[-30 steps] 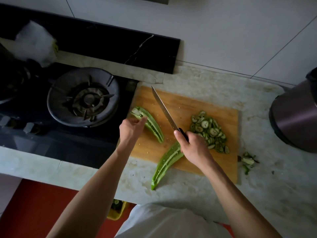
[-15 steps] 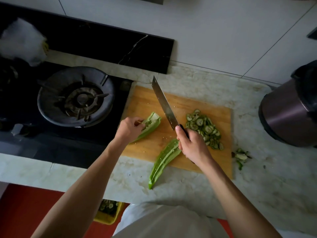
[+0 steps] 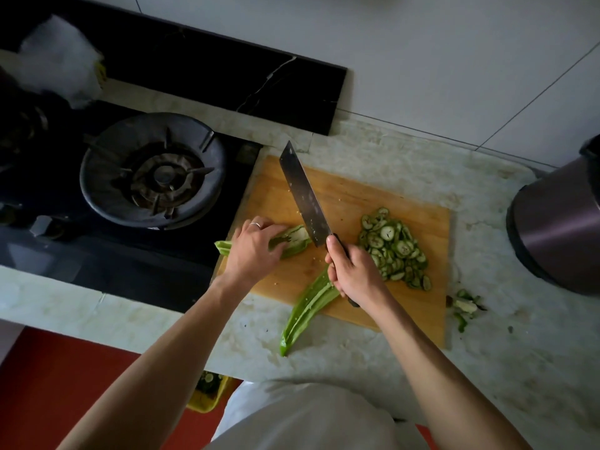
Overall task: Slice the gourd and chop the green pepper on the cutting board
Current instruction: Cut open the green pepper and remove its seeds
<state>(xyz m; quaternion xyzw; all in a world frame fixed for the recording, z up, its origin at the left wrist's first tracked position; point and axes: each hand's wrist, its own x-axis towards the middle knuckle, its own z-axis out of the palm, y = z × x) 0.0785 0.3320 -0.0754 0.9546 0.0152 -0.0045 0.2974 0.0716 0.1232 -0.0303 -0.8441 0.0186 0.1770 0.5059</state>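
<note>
pepper half (image 3: pixel 293 243): middle under left hand (image 3: pixel 255 251) | knife handle: inside right hand (image 3: pixel 354 274) | pot (image 3: pixel 558 228): cropped right

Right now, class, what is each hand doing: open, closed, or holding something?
Left hand: fingers curled over the pepper half, holding it on the cutting board.
Right hand: gripping the knife handle.

Head view — steeply down, close.

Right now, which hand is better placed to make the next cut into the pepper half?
The right hand. It already grips the knife, whose blade sits at the end of the pepper half on the cutting board. The left hand rests on that pepper, steadying it.
</note>
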